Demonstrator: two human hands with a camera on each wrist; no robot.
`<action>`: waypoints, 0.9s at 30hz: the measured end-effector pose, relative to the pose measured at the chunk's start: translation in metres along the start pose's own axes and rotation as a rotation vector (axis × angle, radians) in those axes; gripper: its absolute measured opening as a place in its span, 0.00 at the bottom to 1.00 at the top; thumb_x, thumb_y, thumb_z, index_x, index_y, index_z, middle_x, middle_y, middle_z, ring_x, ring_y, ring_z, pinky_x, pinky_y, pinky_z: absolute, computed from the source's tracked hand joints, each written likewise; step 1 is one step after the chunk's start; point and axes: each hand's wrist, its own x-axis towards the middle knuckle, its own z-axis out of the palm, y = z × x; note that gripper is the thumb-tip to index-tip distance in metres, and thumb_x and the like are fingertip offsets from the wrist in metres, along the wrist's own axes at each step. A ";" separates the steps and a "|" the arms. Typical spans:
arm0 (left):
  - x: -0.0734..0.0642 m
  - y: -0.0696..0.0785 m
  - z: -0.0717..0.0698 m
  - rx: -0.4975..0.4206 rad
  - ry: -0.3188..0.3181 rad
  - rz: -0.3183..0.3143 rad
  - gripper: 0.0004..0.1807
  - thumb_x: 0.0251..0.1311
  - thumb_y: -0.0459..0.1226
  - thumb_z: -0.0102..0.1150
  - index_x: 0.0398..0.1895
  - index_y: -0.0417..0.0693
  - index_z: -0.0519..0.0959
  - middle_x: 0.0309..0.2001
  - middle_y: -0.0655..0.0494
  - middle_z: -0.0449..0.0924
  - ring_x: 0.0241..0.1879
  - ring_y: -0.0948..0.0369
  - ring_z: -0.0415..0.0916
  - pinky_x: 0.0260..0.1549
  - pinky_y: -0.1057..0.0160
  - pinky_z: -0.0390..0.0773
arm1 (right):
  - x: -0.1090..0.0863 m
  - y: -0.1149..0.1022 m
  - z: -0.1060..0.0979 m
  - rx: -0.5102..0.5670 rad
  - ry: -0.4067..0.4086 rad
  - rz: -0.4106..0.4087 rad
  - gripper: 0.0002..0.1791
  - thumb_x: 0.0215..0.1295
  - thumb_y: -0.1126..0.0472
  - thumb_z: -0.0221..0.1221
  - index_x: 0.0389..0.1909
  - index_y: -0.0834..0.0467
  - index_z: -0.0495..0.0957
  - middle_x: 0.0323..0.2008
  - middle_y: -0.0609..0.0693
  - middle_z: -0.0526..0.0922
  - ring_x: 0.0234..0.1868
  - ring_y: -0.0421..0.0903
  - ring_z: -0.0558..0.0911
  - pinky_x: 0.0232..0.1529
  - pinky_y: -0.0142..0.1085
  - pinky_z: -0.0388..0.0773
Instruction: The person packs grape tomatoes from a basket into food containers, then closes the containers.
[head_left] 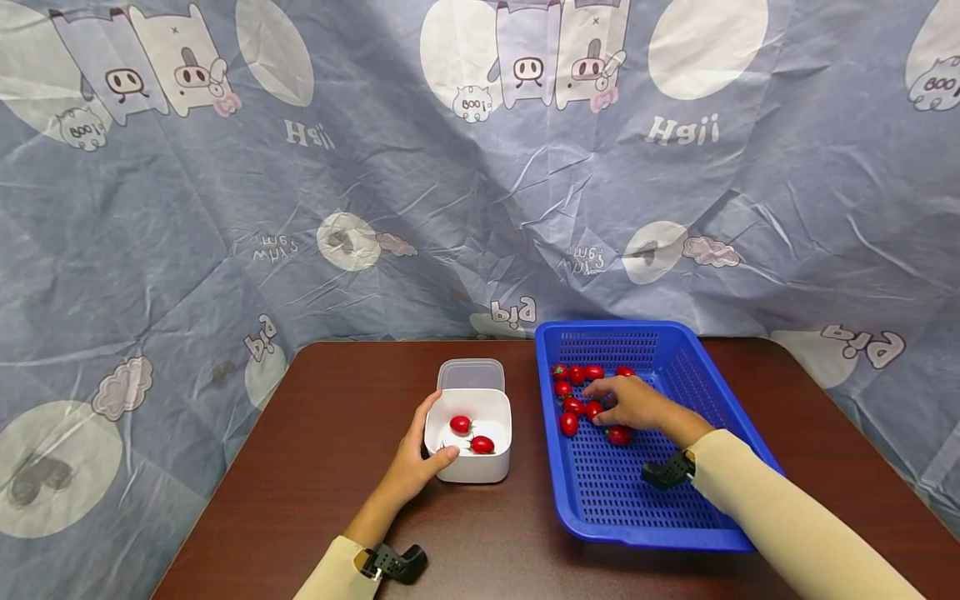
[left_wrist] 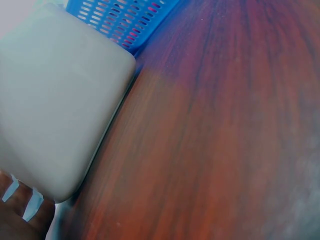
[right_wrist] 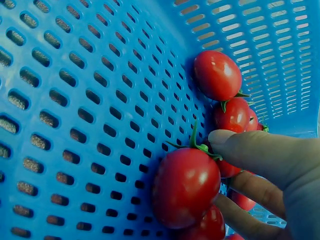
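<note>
My left hand [head_left: 412, 457] holds a white square container [head_left: 474, 472] by its left side, thumb at the near rim and fingers along the far left. Two cherry tomatoes [head_left: 482, 445] with green stems lie inside it. From the left wrist, the container's smooth side wall [left_wrist: 60, 105] fills the left of the view. My right hand [head_left: 633, 402] reaches down into a blue basket [head_left: 558, 492]. Its thumb and fingers are around a cherry tomato [right_wrist: 229, 168] among the others. Closer to the wrist camera, another tomato [right_wrist: 186, 187] with a green calyx sits in front of the fingers.
Several more cherry tomatoes [head_left: 568, 424] lie toward the basket's left and far side. A translucent lid [head_left: 472, 374] lies behind the white container. Both stand on a dark brown table [head_left: 315, 450], with a patterned grey-blue cloth [head_left: 420, 308] hanging behind it.
</note>
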 end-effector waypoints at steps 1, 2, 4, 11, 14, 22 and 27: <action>0.000 0.000 0.000 -0.001 0.000 -0.001 0.46 0.55 0.36 0.63 0.75 0.42 0.50 0.68 0.34 0.59 0.63 0.36 0.61 0.57 0.33 0.59 | 0.000 0.000 0.000 -0.001 0.001 0.000 0.22 0.52 0.60 0.70 0.50 0.60 0.80 0.45 0.57 0.84 0.44 0.57 0.83 0.46 0.52 0.76; 0.000 0.000 0.000 -0.002 0.001 -0.002 0.46 0.55 0.36 0.63 0.75 0.42 0.50 0.68 0.34 0.59 0.63 0.36 0.61 0.57 0.33 0.59 | 0.000 0.000 0.000 -0.003 0.003 -0.001 0.21 0.53 0.60 0.70 0.49 0.60 0.81 0.44 0.56 0.84 0.44 0.57 0.83 0.46 0.52 0.77; 0.000 0.000 0.000 0.001 0.001 -0.002 0.46 0.55 0.36 0.63 0.75 0.42 0.50 0.68 0.34 0.59 0.62 0.36 0.62 0.57 0.33 0.60 | 0.000 -0.001 0.000 -0.012 0.008 -0.005 0.20 0.53 0.60 0.70 0.47 0.59 0.82 0.44 0.54 0.85 0.42 0.55 0.83 0.44 0.51 0.77; 0.000 -0.002 -0.001 0.005 0.004 -0.002 0.47 0.55 0.36 0.63 0.75 0.42 0.49 0.68 0.34 0.59 0.63 0.36 0.62 0.57 0.33 0.60 | 0.000 -0.002 0.001 -0.047 0.027 -0.011 0.16 0.51 0.61 0.71 0.43 0.57 0.84 0.38 0.50 0.85 0.36 0.49 0.81 0.39 0.45 0.76; 0.000 -0.002 -0.001 0.006 0.004 0.001 0.47 0.55 0.36 0.63 0.75 0.42 0.50 0.68 0.35 0.59 0.62 0.36 0.62 0.57 0.33 0.60 | 0.001 -0.002 0.002 -0.058 0.030 -0.010 0.15 0.51 0.61 0.71 0.42 0.57 0.85 0.37 0.49 0.85 0.36 0.48 0.80 0.39 0.45 0.76; 0.000 -0.003 -0.001 0.013 -0.004 0.022 0.46 0.55 0.34 0.63 0.74 0.41 0.50 0.67 0.33 0.60 0.62 0.35 0.62 0.56 0.34 0.62 | -0.001 -0.003 0.000 -0.077 0.026 -0.038 0.14 0.52 0.61 0.70 0.42 0.58 0.84 0.38 0.50 0.86 0.39 0.49 0.82 0.41 0.47 0.76; 0.000 -0.002 -0.001 0.007 -0.004 0.023 0.46 0.55 0.35 0.63 0.75 0.41 0.50 0.68 0.34 0.59 0.63 0.35 0.62 0.56 0.33 0.61 | -0.002 -0.004 0.000 -0.082 0.025 -0.048 0.14 0.53 0.61 0.69 0.42 0.58 0.84 0.39 0.51 0.86 0.41 0.51 0.82 0.43 0.49 0.76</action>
